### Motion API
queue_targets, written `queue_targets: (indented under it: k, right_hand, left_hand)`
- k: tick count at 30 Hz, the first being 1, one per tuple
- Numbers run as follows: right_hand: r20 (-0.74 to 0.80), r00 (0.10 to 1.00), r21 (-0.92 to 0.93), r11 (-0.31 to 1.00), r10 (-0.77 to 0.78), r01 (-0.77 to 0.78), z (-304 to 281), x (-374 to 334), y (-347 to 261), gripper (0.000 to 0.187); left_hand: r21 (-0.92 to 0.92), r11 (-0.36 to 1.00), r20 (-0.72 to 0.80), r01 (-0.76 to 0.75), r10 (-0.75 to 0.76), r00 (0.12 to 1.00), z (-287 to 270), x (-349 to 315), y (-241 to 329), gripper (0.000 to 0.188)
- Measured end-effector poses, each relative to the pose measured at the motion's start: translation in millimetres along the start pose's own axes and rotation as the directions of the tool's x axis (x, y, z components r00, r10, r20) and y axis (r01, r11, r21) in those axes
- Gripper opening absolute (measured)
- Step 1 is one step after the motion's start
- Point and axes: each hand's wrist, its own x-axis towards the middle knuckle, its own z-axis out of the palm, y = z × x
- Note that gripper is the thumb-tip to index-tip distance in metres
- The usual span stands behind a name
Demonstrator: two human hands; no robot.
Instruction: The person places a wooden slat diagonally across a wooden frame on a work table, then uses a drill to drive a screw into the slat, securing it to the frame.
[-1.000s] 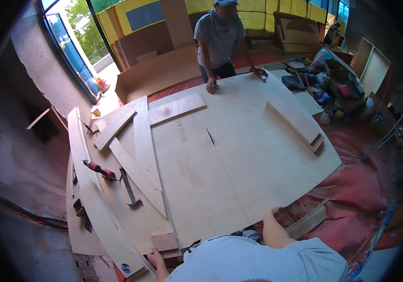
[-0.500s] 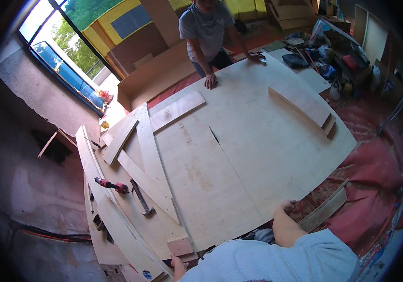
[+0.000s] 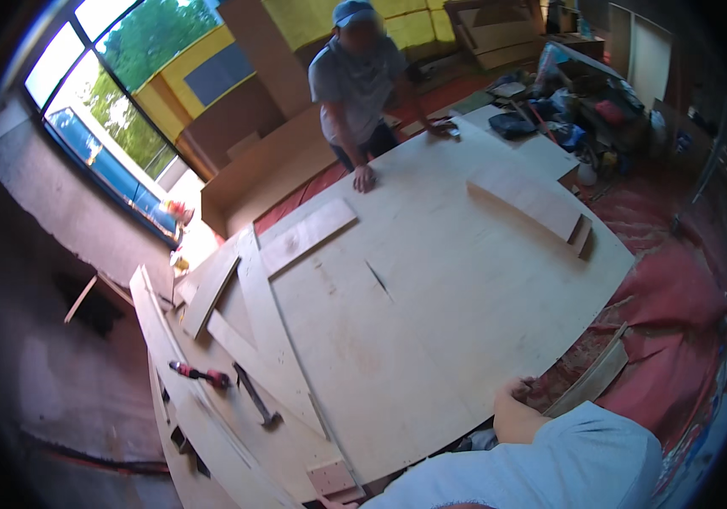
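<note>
A large pale plywood sheet (image 3: 414, 339) lies before me, with a thin dark slit near its middle. My right hand (image 3: 514, 390) is at its near right edge, fingers curled closed around the edge. Only a sliver of my left hand (image 3: 338, 505) shows at the bottom, beside a small wood block (image 3: 329, 478) at the near left corner; its fingers are mostly hidden. Across the sheet, a co-worker in a grey shirt and cap (image 3: 355, 76) leans over the far edge. One co-worker's hand (image 3: 364, 179) is on that edge, the other (image 3: 442, 129) farther right.
Left of me lie a red cordless drill (image 3: 200, 374), a claw hammer (image 3: 257, 397) and several wood strips (image 3: 274, 331). Short boards (image 3: 308, 237) and a stacked pair (image 3: 529, 212) lie on the sheet. Red sheeting (image 3: 668, 297) covers the right floor; bags and tools (image 3: 584, 119) clutter the back right.
My view has tilted, so the sheet sits lower in it. My left hand has slipped mostly out at the bottom. The co-worker's head has come into view; their hands stay at the far edge.
</note>
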Motion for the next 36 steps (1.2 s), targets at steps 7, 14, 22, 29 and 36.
queue_targets:
  k: [7,14,22,29,36]
  right_hand:
    - [0.209,0.977,-0.977,0.032,-0.026,0.210,-24.7,-13.8,-10.0,0.060]
    - [0.345,0.916,-0.736,-0.546,0.204,0.399,-7.6,-41.9,-15.4,0.058]
    - [0.343,0.900,-0.621,-0.653,0.270,0.433,-8.3,-42.8,-37.1,0.056]
    - [0.342,0.892,-0.559,-0.699,0.296,0.446,-4.1,-46.4,-41.4,0.054]
    - [0.351,0.885,-0.526,-0.717,0.306,0.457,-0.8,-52.3,-45.4,0.052]
  left_hand:
    - [-0.166,0.979,-0.064,0.114,-0.126,0.990,45.1,18.8,-40.9,0.093]
    - [-0.253,0.960,-0.118,0.120,-0.154,0.981,29.5,8.7,-51.9,0.093]
    - [-0.320,0.938,-0.154,0.135,-0.192,0.969,15.7,1.1,-72.2,0.093]
    - [-0.348,0.930,-0.192,0.118,-0.194,0.962,-5.8,-5.5,-75.7,0.093]
    - [-0.362,0.929,-0.185,0.079,-0.154,0.970,-13.0,0.8,-74.1,0.092]
